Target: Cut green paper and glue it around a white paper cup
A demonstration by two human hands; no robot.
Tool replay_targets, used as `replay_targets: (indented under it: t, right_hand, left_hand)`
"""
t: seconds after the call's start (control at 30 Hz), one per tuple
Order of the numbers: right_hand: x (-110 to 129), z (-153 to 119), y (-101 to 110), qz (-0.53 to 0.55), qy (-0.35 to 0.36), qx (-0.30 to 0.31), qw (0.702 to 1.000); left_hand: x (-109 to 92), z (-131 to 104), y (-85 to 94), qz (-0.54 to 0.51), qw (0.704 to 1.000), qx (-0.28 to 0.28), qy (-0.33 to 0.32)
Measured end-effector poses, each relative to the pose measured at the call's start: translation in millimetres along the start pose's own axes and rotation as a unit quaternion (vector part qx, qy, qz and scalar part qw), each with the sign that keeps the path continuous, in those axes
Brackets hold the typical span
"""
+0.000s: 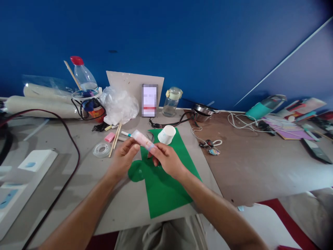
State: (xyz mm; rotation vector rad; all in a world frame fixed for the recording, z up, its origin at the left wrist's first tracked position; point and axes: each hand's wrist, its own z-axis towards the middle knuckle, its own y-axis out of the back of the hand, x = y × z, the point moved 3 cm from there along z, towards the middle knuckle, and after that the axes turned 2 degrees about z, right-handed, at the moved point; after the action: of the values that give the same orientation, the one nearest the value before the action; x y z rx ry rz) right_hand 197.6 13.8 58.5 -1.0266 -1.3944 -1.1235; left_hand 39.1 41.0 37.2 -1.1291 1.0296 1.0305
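Between my two hands is a small pink and white tube (144, 139), tilted, with a pale clear end at the upper left. My left hand (125, 155) pinches it near that left end. At its lower right end, my right hand (166, 159) is closed around it. Below them lies a sheet of green paper (169, 192) with a cut edge. A round green piece (136, 171) rests at the sheet's left side. Just behind my right hand, a white paper cup (167, 134) stands on the sheet, tilted in view.
Left of my hands are a tape roll (101, 150), wooden sticks (114, 140) and a pink block (109, 137). Behind stand a phone (149, 100), a glass jar (172, 101) and a crumpled plastic bag (119, 104). Keys (210, 147) lie right; a dark cable (74, 146) crosses left.
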Motion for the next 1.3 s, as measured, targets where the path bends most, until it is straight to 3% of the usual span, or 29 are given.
replay_targets:
  t: [0.1, 0.13, 0.2, 0.27, 0.33, 0.4, 0.47, 0.67, 0.73, 0.83, 1.0, 1.13, 1.3]
  right_hand:
    - [3.2, 12.3, 6.0, -0.151, 0.025, -0.076, 0.985]
    - [3.9, 18.3, 5.8, -0.224, 0.042, -0.098, 0.969]
    - [3.4, 32.4, 1.3, -0.343, 0.065, -0.119, 0.929]
    - [0.9, 46.9, -6.5, -0.422, 0.062, -0.123, 0.896]
    - [-1.2, 59.5, -14.7, -0.461, 0.054, -0.129, 0.877]
    - [-3.2, 70.4, -23.0, -0.489, 0.054, -0.119, 0.862]
    - [-5.9, 80.1, -29.5, -0.517, 0.049, -0.108, 0.847]
    - [-4.6, 87.9, -39.8, -0.563, 0.070, -0.099, 0.817]
    - [2.5, 77.1, -40.5, -0.538, 0.105, -0.106, 0.830]
    - [9.4, 53.8, -36.5, -0.456, 0.143, -0.074, 0.875]
    - [0.4, 21.3, -14.1, -0.337, 0.153, -0.055, 0.927]
    - [-12.1, 8.7, -1.5, -0.304, 0.134, -0.049, 0.942]
    - [-12.5, 2.1, -0.6, -0.298, 0.142, -0.052, 0.943]
  left_hand:
    - [-3.2, 7.4, 16.9, 0.167, 0.982, -0.075, -0.044]
    - [-4.3, 9.1, 20.0, 0.233, 0.969, -0.067, -0.052]
    - [-6.2, 10.3, 21.6, 0.384, 0.921, -0.008, -0.062]
    - [-5.1, 8.3, 19.9, 0.541, 0.837, 0.081, -0.020]
    - [-5.9, 4.1, 17.6, 0.632, 0.761, 0.149, 0.005]
    - [-8.3, 0.3, 15.6, 0.676, 0.712, 0.188, 0.006]
    - [-10.0, -2.4, 14.7, 0.695, 0.686, 0.214, 0.003]
    - [-8.2, -7.4, 13.8, 0.708, 0.658, 0.258, -0.003]
    - [-6.4, -8.6, 13.0, 0.714, 0.649, 0.260, -0.004]
    - [-3.2, -9.2, 12.0, 0.720, 0.642, 0.264, -0.006]
    - [0.4, -6.6, 13.1, 0.693, 0.667, 0.274, 0.017]
    - [1.0, -4.8, 14.6, 0.679, 0.685, 0.262, 0.023]
    - [1.6, -6.0, 15.4, 0.683, 0.680, 0.266, 0.019]
